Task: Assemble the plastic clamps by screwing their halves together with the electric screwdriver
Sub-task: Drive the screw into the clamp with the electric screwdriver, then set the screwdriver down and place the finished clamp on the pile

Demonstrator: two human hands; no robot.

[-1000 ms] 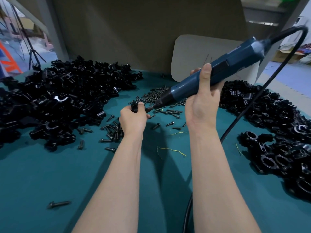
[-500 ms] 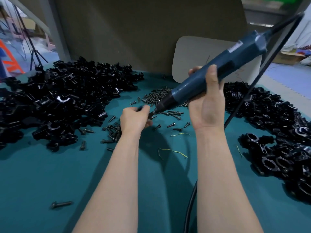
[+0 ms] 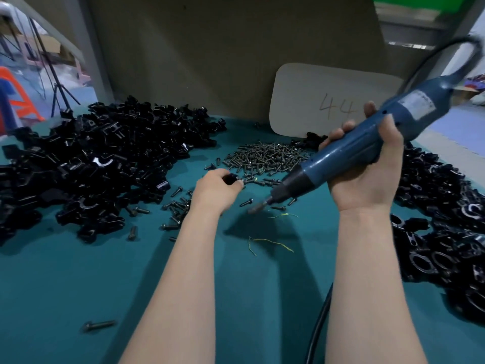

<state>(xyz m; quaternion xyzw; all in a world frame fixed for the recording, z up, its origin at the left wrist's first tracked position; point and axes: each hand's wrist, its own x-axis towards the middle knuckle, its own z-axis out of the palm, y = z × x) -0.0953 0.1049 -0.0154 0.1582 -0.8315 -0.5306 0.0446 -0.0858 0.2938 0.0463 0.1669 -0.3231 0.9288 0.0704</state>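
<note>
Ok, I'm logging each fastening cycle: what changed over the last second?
The blue electric screwdriver in the right hand drew back: its bit, earlier at the small black plastic clamp piece held by the left hand, now sits apart from it, nearer the person. Both grips, the heaps of black parts and the screw pile stayed.

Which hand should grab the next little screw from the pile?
Probably the left hand. It is low beside the screw pile, though it pinches a small black piece. The right hand is busy gripping the blue screwdriver, held up off the table.
</note>
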